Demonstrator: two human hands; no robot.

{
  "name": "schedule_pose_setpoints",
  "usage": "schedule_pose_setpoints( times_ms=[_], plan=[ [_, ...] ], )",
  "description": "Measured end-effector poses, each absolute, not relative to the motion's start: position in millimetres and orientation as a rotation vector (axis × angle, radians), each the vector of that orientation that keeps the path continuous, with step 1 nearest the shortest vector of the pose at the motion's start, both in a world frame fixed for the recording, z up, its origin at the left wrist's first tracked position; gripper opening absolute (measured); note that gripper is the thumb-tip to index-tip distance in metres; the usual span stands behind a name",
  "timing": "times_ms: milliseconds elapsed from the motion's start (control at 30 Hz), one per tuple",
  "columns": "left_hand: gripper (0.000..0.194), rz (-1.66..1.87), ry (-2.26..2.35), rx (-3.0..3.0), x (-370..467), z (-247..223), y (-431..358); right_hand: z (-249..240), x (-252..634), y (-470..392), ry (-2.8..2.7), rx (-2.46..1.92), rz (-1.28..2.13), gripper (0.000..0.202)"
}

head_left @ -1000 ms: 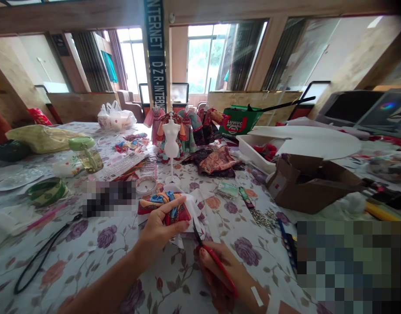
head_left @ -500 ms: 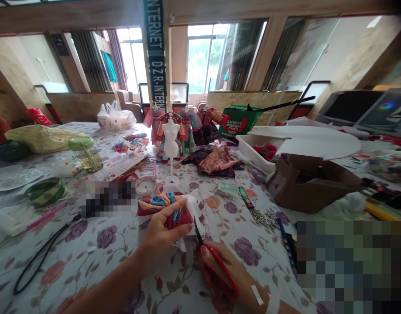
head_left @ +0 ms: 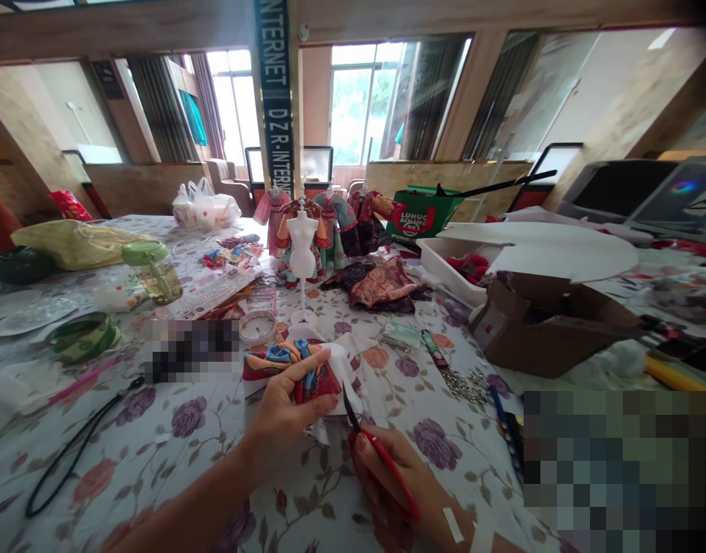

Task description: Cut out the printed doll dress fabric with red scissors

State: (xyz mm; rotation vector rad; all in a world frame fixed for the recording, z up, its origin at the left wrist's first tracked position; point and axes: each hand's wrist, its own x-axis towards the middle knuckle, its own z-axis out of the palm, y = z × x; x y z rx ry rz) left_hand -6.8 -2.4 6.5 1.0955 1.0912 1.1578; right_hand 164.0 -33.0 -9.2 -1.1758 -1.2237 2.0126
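The cloth (head_left: 295, 352), red, orange and blue, is at the lower centre of the frame. Its long axis runs almost level, from left to right. The left hand (head_left: 283, 403) grasps its right part: the thumb presses from the near side, and the index finger lies along the top, pointing to the upper right. White fabric (head_left: 346, 372) is beside the cloth's right end.

The scissors (head_left: 351, 411) are just right of the left thumb. Their long axis is slanting; the dark tips point up and a little left, the red handles go to the lower right. The right hand (head_left: 407, 457) has its fingers bent around these handles. A white mannequin (head_left: 303, 246) stands upright at the centre, and a tape roll (head_left: 257, 328) lies to its lower left.
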Motion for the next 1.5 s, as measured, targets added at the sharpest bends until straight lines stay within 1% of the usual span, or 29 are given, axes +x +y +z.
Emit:
schedule_pose_setpoints(
  times_ms=[400, 667, 800, 1300, 1500],
  plan=[
    [0.062, 1.165, 1.068, 1.071, -8, 6, -1, -17, 164, -33, -1.159, -1.205, 1.988, 0.06],
    [0.064, 1.16, 1.03, 0.999, -7, 7, -2, -14, 167, -32, -1.309, -1.141, 1.921, 0.057],
    [0.065, 1.156, 1.033, 1.023, -8, 7, -3, -16, 167, -32, -1.308, -1.138, 1.946, 0.055],
    [0.064, 1.162, 1.035, 1.016, -6, 6, -2, -9, 167, -34, -1.323, -1.11, 1.984, 0.056],
    [0.065, 1.162, 1.056, 1.063, -5, 6, -3, -8, 166, -34, -1.366, -1.164, 1.927, 0.058]
  ],
)
